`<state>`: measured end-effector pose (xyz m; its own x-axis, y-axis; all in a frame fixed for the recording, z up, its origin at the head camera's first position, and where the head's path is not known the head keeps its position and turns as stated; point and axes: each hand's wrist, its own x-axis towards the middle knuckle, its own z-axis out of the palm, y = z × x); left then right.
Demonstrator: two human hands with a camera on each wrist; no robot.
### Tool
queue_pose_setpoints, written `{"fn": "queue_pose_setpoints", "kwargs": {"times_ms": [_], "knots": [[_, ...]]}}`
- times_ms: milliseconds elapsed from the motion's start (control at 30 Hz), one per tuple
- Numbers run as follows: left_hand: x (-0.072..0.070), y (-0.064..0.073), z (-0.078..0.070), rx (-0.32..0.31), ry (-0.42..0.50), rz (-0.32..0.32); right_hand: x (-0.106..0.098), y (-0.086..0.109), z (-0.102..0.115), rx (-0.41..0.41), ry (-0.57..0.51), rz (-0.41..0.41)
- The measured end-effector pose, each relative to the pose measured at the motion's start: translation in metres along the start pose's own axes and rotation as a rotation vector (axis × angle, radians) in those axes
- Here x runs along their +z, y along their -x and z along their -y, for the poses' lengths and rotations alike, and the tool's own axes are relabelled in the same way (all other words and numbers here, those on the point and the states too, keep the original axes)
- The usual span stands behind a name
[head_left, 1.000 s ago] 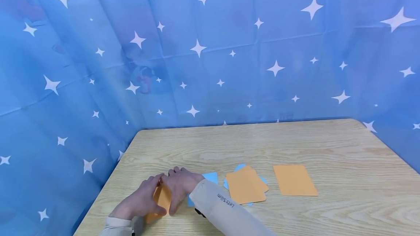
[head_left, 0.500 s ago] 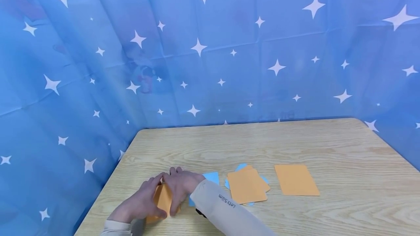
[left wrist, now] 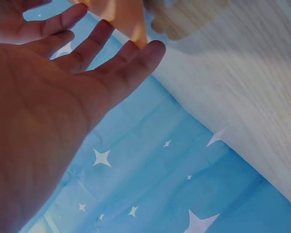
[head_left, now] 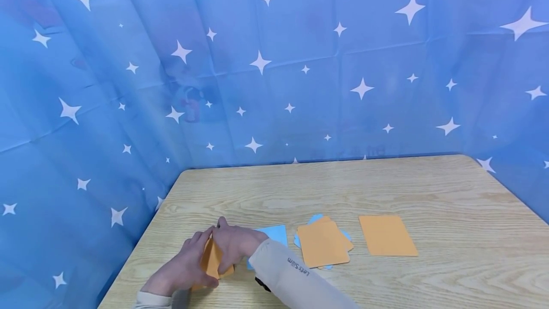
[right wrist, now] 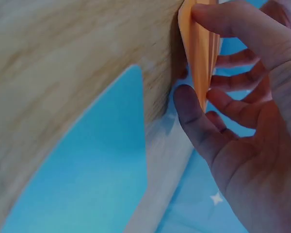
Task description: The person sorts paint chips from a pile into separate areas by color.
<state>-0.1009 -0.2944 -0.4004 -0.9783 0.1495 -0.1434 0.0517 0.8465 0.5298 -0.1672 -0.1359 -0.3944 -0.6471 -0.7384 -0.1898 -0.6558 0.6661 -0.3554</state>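
In the head view, several orange cards [head_left: 212, 260] stand tilted between the two hands at the left of the table. The left hand [head_left: 183, 265] grips their left side, thumb low and fingers along the far edge. From the right, the right hand [head_left: 237, 243] pinches them between thumb and fingers. Layered orange edges of the cards [right wrist: 200, 46] show in the right wrist view, slightly bowed. An orange corner [left wrist: 131, 22] reaches the fingertips in the left wrist view. Beside the right hand lies a blue card [head_left: 275, 234], partly hidden by the sleeve.
A loose pile of orange and blue cards [head_left: 323, 246] lies to the right of the right forearm. Farther right is a single orange card [head_left: 388, 235]. The wood-grain table [head_left: 343, 190] ends at a blue curtain [head_left: 300, 85] with white stars.
The right thumb has shifted up and inward along the cards, and the right fingers have drawn in. More of the blue card shows. The left hand holds nearly the same place.
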Motion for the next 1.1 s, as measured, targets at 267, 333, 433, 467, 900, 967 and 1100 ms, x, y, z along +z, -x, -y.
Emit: {"fn": "queue_pose_setpoints", "kwargs": {"times_ms": [267,333,433,467,900,967,1100], "knots": [[-0.01,0.001,-0.004,0.042,-0.059,-0.034,-0.01,0.003,-0.005,-0.077,0.06,-0.029],[-0.015,0.001,-0.006,0.062,-0.069,-0.049,-0.014,0.005,-0.009,-0.109,0.061,-0.053],[-0.024,0.0,-0.011,0.129,-0.072,-0.08,-0.024,0.009,-0.017,-0.157,0.069,-0.114],[-0.028,0.0,-0.014,0.156,-0.071,-0.091,-0.028,0.011,-0.02,-0.169,0.069,-0.132],[-0.031,-0.028,-0.076,0.271,-0.056,-0.124,-0.071,0.072,-0.067,-0.138,0.044,-0.249],[-0.029,-0.034,-0.088,0.283,-0.062,-0.123,-0.075,0.082,-0.075,-0.122,0.038,-0.265],[-0.023,-0.045,-0.114,0.321,-0.061,-0.112,-0.084,0.104,-0.092,-0.082,0.014,-0.286]]}}
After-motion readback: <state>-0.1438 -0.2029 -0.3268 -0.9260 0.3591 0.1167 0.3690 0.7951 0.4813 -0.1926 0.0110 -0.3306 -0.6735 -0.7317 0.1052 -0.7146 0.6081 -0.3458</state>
